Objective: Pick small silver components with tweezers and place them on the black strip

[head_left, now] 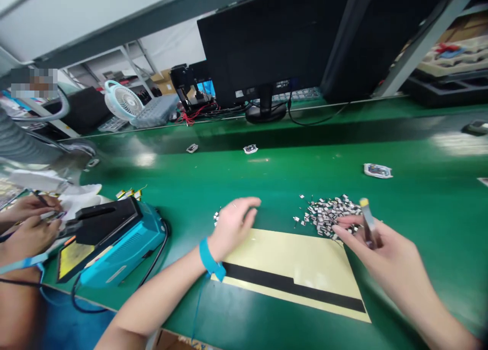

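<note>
Pinching a slim dark tool with a yellow tip [366, 222], the person's right hand [379, 251] is hovering at the edge of a heap of tiny silver-and-black parts [328, 215]. Its fingers [346, 229] are closing on the tool from the side, with the tool's lower end hidden behind them. The heap is lying on the green table [419, 197], just above the top edge of a pale yellow sheet [293, 253] crossed by a black strip [293, 284], and a few loose pieces are scattered around it.

The left hand [232, 228], wearing a teal wrist strap [209, 259], is hanging over the table with its fingers [246, 205] loosely spread and curving downward, holding nothing. It is nearest to a small cluster of the same parts [216, 217], just beside its outer edge.

Farther left, a teal and black machine [110, 240] is sitting on the table beside a few small yellow pouches with wires [127, 193]. A co-worker's two hands [30, 225] are working at the left edge of the view, holding something too small to tell. Three flat pieces [377, 170] are lying apart across the table, below a black monitor [267, 45] and a white desk fan [122, 100].
</note>
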`<state>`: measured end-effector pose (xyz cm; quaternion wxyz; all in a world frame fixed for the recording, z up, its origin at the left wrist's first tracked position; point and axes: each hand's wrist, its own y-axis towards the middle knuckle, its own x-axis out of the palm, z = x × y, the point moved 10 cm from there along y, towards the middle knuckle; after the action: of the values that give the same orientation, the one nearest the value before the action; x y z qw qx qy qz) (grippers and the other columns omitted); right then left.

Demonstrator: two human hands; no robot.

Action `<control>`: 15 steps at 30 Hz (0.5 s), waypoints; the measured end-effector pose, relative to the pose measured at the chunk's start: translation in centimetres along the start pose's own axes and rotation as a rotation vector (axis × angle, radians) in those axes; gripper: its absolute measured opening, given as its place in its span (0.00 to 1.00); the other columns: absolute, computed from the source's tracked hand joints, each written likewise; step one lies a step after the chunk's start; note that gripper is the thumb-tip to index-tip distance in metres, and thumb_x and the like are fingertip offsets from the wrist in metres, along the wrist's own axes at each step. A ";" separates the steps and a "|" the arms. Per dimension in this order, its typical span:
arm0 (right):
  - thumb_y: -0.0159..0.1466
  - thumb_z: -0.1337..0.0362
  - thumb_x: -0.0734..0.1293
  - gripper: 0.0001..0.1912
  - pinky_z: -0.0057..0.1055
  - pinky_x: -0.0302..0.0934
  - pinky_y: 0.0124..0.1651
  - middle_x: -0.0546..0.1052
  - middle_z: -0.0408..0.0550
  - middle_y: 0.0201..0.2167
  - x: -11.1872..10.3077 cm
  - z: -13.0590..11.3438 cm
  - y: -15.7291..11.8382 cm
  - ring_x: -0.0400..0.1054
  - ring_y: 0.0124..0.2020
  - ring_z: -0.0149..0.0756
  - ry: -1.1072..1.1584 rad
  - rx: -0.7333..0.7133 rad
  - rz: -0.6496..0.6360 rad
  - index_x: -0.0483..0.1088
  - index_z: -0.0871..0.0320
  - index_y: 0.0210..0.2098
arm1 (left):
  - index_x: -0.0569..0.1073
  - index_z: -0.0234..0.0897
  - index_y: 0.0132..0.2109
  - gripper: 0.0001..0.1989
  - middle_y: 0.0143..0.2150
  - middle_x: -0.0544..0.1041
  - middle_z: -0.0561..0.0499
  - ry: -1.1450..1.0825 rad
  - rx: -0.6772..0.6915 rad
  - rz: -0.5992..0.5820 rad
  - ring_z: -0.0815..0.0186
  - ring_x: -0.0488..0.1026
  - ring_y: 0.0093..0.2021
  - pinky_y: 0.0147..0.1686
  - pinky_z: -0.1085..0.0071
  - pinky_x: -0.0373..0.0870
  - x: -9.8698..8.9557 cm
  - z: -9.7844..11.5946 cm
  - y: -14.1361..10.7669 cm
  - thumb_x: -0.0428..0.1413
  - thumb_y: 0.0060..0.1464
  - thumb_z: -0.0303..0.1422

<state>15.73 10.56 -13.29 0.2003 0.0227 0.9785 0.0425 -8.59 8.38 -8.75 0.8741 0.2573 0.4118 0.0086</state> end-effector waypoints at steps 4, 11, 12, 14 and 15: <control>0.58 0.48 0.63 0.20 0.27 0.50 0.27 0.64 0.45 0.21 0.7 -0.6 -0.9 0.57 0.23 0.35 0.016 -0.004 -0.139 0.65 0.60 0.24 | 0.61 0.29 0.51 0.16 0.49 0.65 0.43 0.170 -0.311 0.170 0.63 0.64 0.50 0.48 0.68 0.65 -5.9 -10.7 5.1 0.48 0.54 0.21; 0.61 0.46 0.64 0.29 0.24 0.52 0.33 0.65 0.49 0.28 5.6 0.9 -2.6 0.52 0.28 0.35 0.787 0.305 -0.484 0.51 0.60 0.17 | 0.62 0.29 0.52 0.17 0.54 0.59 0.41 0.405 -0.724 0.285 0.55 0.56 0.56 0.54 0.52 0.57 -11.4 -26.6 8.3 0.53 0.55 0.28; 0.60 0.46 0.65 0.30 0.23 0.52 0.33 0.66 0.50 0.29 6.0 0.8 -2.6 0.52 0.29 0.35 0.858 0.328 -0.514 0.49 0.60 0.17 | 0.62 0.29 0.51 0.17 0.53 0.59 0.42 0.415 -0.743 0.286 0.55 0.57 0.55 0.54 0.52 0.57 -11.7 -27.5 8.4 0.53 0.55 0.29; 0.60 0.45 0.65 0.32 0.21 0.51 0.29 0.66 0.49 0.24 6.7 0.1 -2.6 0.50 0.25 0.32 0.997 0.354 -0.590 0.48 0.61 0.16 | 0.64 0.29 0.49 0.15 0.50 0.63 0.42 0.417 -0.758 0.268 0.57 0.61 0.52 0.52 0.54 0.61 -11.9 -28.7 8.5 0.54 0.55 0.31; 0.60 0.45 0.65 0.32 0.20 0.50 0.27 0.65 0.47 0.21 7.1 -0.5 -2.8 0.48 0.22 0.30 1.058 0.364 -0.637 0.47 0.61 0.17 | 0.65 0.28 0.47 0.14 0.47 0.65 0.43 0.410 -0.752 0.254 0.59 0.63 0.49 0.50 0.55 0.63 -11.8 -29.0 8.5 0.53 0.56 0.31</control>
<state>9.00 8.17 -15.88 -0.3137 -0.2592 0.8955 -0.1803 -35.72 25.92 -11.68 0.7992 -0.0369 0.5101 0.3159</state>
